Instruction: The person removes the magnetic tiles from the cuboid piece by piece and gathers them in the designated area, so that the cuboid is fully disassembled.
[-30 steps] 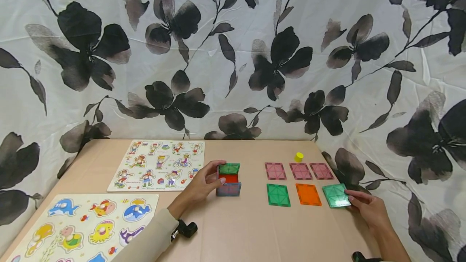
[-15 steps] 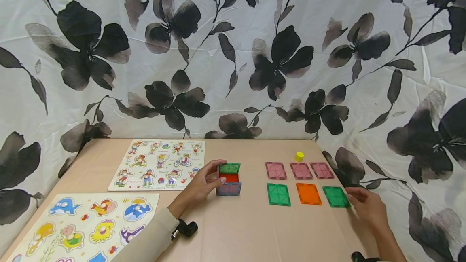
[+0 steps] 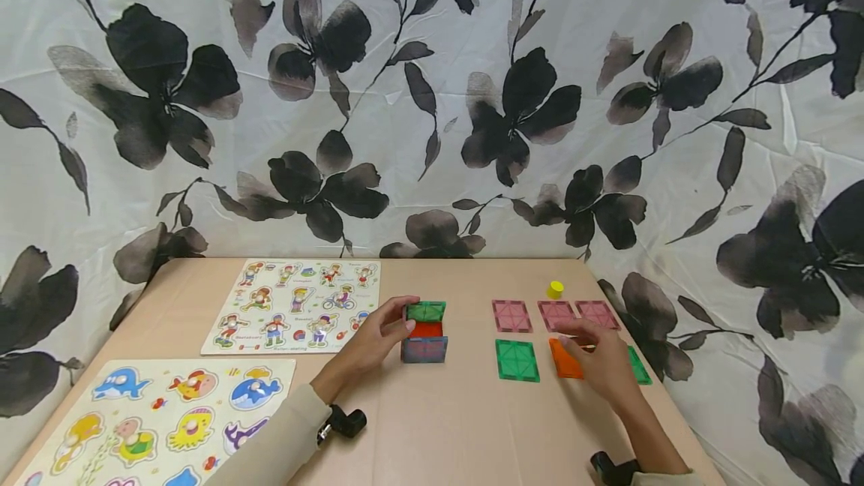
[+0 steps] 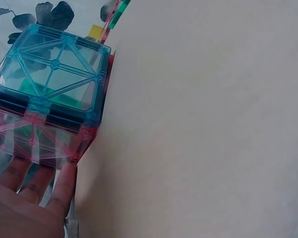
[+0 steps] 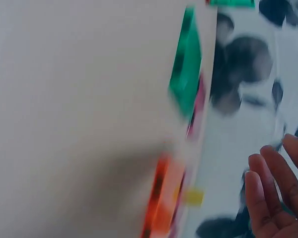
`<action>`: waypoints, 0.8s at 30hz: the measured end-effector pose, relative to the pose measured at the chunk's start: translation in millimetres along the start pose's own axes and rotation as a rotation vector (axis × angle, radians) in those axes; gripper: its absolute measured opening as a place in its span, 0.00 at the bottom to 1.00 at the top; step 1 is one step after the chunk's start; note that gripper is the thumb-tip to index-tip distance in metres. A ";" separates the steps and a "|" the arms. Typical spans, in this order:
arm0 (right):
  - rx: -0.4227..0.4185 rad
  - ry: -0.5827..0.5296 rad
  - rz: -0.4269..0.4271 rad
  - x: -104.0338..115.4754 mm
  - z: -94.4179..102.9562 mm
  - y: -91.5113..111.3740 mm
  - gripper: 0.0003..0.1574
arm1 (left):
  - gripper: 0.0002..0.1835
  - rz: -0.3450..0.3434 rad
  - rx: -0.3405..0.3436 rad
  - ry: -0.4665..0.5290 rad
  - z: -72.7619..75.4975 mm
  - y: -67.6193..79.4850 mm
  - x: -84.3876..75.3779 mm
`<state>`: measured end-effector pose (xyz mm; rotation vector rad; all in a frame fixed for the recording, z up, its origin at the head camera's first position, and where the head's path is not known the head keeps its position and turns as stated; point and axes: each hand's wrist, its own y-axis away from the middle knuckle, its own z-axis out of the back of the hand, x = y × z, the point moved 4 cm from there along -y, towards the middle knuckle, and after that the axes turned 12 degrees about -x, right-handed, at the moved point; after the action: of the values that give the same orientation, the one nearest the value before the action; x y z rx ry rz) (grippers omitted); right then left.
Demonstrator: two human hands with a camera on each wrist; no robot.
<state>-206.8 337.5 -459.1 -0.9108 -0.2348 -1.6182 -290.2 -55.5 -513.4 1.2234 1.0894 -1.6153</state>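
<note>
On the left-middle of the table stands a small box of magnetic tiles (image 3: 424,351), with a blue front, a green piece at the back and red inside. My left hand (image 3: 373,342) holds its left side, thumb near the top. In the left wrist view its fingers (image 4: 62,191) touch the pink side wall, below the blue tile (image 4: 54,69). My right hand (image 3: 603,364) hovers over the orange tile (image 3: 564,361) with loosely bent fingers and holds nothing. It partly hides that tile and the right green tile (image 3: 637,367). Another green tile (image 3: 517,361) lies flat to the left.
Behind them lie pink tiles (image 3: 511,316) in a row, with a yellow cylinder (image 3: 555,290) just beyond. Two picture puzzle boards, one with children (image 3: 290,321) and one with sea animals (image 3: 155,426), cover the table's left. A floral cloth (image 3: 418,133) hangs behind.
My right hand laid the green tile flat at the row's right end and let go. It then moved left, over the orange tile. The left hand stays at the box, its thumb shifted slightly up.
</note>
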 end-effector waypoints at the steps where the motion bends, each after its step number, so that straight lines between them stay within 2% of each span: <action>1: 0.015 -0.022 0.015 8.0 -7.3 0.9 0.18 | 0.26 0.005 -0.008 -0.011 0.5 -0.3 0.2; 7: 0.141 -0.172 0.071 50.7 -50.7 8.5 0.19 | 0.24 0.021 -0.020 -0.025 1.3 -0.4 1.8; 14: 0.310 -0.337 0.152 88.2 -95.1 18.0 0.31 | 0.25 -0.005 -0.009 -0.022 -0.3 0.1 0.8; 18: 0.376 -0.354 0.201 101.7 -112.9 23.1 0.27 | 0.25 0.000 -0.011 -0.019 -0.7 0.7 0.1; 24: 0.382 -0.294 0.202 109.5 -127.7 24.8 0.19 | 0.25 -0.027 -0.012 -0.017 -0.1 0.7 -2.2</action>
<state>-237.5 171.6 -480.2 -0.8410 -0.6143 -1.1961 -289.1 -55.3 -511.4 1.1896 1.1077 -1.6352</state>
